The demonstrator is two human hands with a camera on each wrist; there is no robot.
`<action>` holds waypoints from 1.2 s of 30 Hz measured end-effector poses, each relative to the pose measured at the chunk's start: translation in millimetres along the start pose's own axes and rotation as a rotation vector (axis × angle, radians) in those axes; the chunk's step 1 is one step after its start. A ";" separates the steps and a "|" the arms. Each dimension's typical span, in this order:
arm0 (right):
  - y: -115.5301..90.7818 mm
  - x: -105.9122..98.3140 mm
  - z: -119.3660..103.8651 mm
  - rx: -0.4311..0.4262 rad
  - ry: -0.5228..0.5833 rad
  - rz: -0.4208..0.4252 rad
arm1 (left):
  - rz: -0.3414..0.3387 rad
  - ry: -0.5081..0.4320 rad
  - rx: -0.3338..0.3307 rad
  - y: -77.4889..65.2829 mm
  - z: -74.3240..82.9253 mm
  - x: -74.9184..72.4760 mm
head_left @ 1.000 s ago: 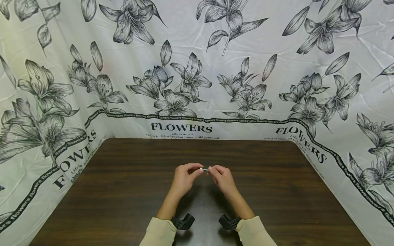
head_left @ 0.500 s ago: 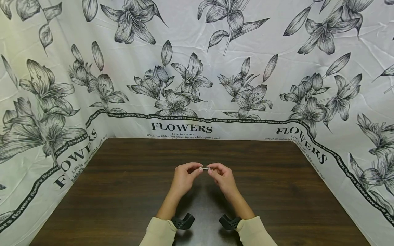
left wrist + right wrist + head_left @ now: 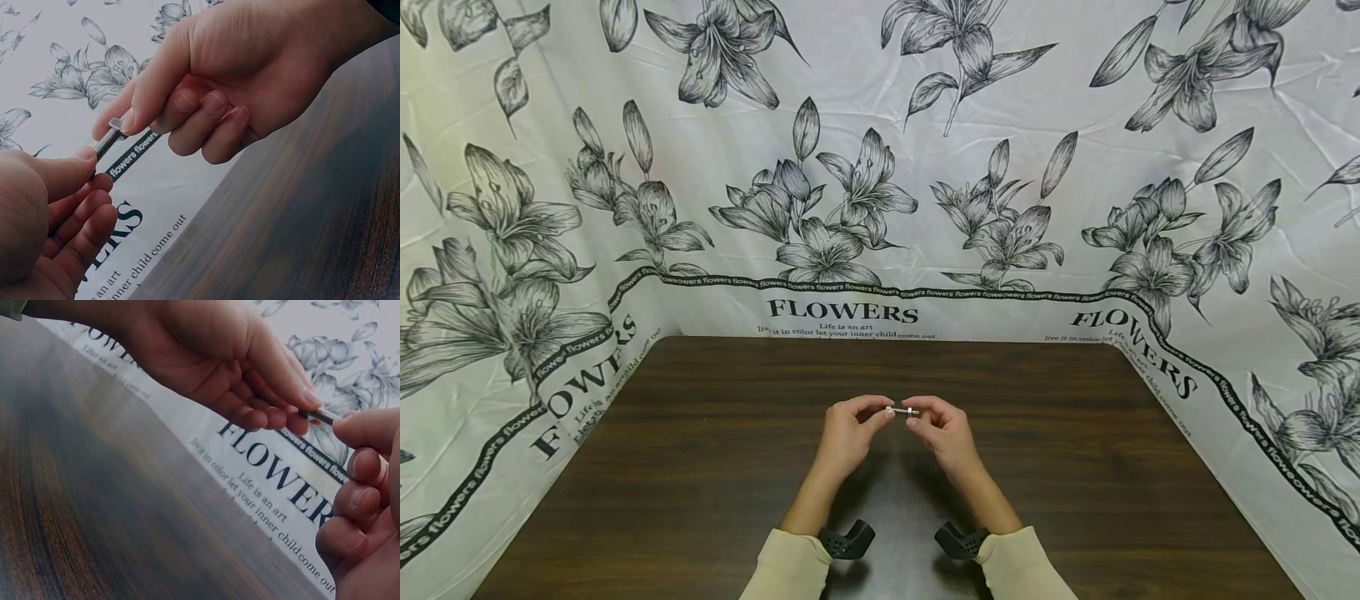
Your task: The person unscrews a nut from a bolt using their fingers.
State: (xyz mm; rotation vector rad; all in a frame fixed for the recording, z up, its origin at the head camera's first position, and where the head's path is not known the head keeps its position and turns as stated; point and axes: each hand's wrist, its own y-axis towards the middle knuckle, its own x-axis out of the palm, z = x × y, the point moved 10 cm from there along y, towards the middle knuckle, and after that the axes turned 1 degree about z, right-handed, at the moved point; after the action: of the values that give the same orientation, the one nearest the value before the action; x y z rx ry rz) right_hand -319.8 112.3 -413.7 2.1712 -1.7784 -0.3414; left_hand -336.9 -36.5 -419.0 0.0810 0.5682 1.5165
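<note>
Near the middle of the head view, a small metal bolt [image 3: 900,410] spans the gap between both hands above the table. My left hand [image 3: 847,437] pinches one end with thumb and forefinger. Around the threaded shank, a hex nut [image 3: 115,124] shows in the left wrist view. The thumb and forefinger of my right hand [image 3: 951,437] lie on either side of this nut, the thumb against it. Bolt threads continue a little past the nut. The bolt's left end is mostly hidden by my left fingertips.
A dark brown wooden table [image 3: 700,467] lies below the hands. White cloth [image 3: 985,100] printed with black flowers and lettering rises behind it and along both sides. Each wrist carries a black device [image 3: 847,542] just beyond the cream sleeves.
My right fingers have shifted slightly and spread from around the bolt's right part, so the nut now shows between them. My left hand has stayed nearly still.
</note>
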 end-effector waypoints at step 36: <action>0.6 -4.7 6.1 0.077 -0.037 0.046 | 0.000 0.010 -0.001 -0.1 0.5 0.3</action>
State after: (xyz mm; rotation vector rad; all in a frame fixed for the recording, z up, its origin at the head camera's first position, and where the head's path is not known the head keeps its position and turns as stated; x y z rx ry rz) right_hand -323.6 116.3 -419.1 2.1857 -1.8882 -0.3090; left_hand -336.6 -36.1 -418.7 0.0725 0.5758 1.5183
